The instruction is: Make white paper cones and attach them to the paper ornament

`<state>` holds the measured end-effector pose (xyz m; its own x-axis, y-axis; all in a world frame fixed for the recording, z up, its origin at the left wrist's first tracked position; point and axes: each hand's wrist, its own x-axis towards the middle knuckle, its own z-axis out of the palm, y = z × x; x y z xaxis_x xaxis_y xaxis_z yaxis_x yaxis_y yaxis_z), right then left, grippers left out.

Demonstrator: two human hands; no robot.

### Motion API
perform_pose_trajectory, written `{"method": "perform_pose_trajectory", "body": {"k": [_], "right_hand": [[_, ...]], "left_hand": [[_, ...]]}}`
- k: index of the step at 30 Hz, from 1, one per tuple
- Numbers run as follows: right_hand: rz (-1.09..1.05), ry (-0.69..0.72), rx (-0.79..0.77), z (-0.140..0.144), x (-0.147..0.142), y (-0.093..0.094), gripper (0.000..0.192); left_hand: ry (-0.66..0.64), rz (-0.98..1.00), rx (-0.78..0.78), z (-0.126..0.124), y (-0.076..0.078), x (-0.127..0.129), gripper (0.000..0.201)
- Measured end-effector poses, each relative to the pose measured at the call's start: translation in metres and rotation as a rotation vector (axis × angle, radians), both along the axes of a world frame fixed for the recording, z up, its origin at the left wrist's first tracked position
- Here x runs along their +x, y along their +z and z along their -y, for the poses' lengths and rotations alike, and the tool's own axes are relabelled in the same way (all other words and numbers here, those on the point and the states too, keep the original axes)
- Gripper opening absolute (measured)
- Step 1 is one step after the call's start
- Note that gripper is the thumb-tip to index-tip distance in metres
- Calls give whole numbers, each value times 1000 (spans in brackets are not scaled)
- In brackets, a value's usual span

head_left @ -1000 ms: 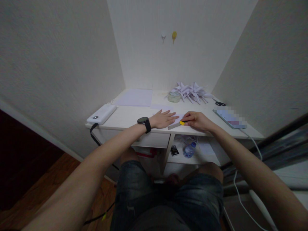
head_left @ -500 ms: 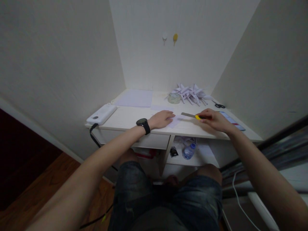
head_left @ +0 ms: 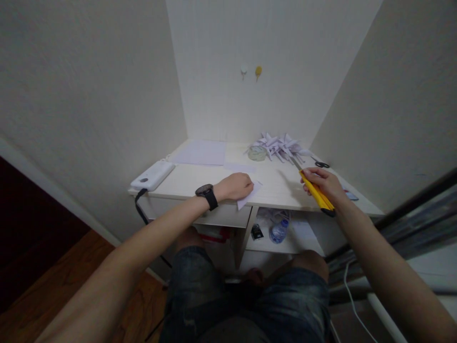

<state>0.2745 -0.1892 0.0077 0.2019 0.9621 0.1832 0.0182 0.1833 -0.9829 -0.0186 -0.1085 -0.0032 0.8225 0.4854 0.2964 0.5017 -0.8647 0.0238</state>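
Observation:
My left hand point(head_left: 238, 186), with a black watch on its wrist, is closed at the desk's front edge on a small piece of paper point(head_left: 246, 200). One end of this paper sticks out past the edge. My right hand point(head_left: 323, 182) is wrapped round a yellow utility knife point(head_left: 315, 191), raised above the right side of the desk. The knife's blade points up and away, toward a pile of folded paper pinwheels point(head_left: 280, 145). Behind my left hand lies a paper strip point(head_left: 240, 167).
A roll of clear tape point(head_left: 257, 153) stands by the pinwheels. Paper sheets point(head_left: 202, 152) lie at the back left, near a white power strip point(head_left: 153, 175). Scissors point(head_left: 322, 165) and a phone point(head_left: 351, 194) are on the right. A water bottle point(head_left: 279, 232) is on the shelf below.
My left fingers have curled from lying flat on the paper, which has come nearer to me and past the edge. My right hand has swung the knife from pointing left to pointing away.

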Motion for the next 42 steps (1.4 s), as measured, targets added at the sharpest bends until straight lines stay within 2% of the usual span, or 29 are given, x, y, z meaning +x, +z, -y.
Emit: {"method": "perform_pose_trajectory", "body": {"k": [2,5,8,12,17,18,20,24,28,33,38,42], "right_hand": [[-198,84,-6,-4,-1,-6,25],[-382,178,112,-8,-4,-17,30],[-374,147,231,-10,-8,-28,34],[-325,106,273,-13,-12,-40,37],[-335,146,285,-14,-18,-40,24],[-329,155,294,-15,-19,-40,27],[-280,147,325,-16,-20,-39,30],[-37,58,321,-17,-20,-45,20],[174,16,299,-15,-17,-52,33],[304,-28,289,-9,-14,-53,36],[490,-54,296,-1,-8,-50,36],[546,-22,300,3,-6,-48,33]], "left_hand": [[-29,-12,14,-2,-2,2,36],[-102,-18,8,-7,-7,3,37],[-107,-29,29,-10,-12,2,41],[-75,-39,103,-10,-11,4,39],[-71,5,81,-10,-10,11,34],[-76,4,73,-10,-11,12,34],[-94,-17,48,-10,-12,12,37],[-85,-19,-43,-10,-14,8,40],[-90,19,-58,-12,-16,7,42],[-154,55,-49,-12,-21,11,42],[-128,110,-98,-10,-22,10,37],[-153,91,-102,-11,-21,10,36]]}}
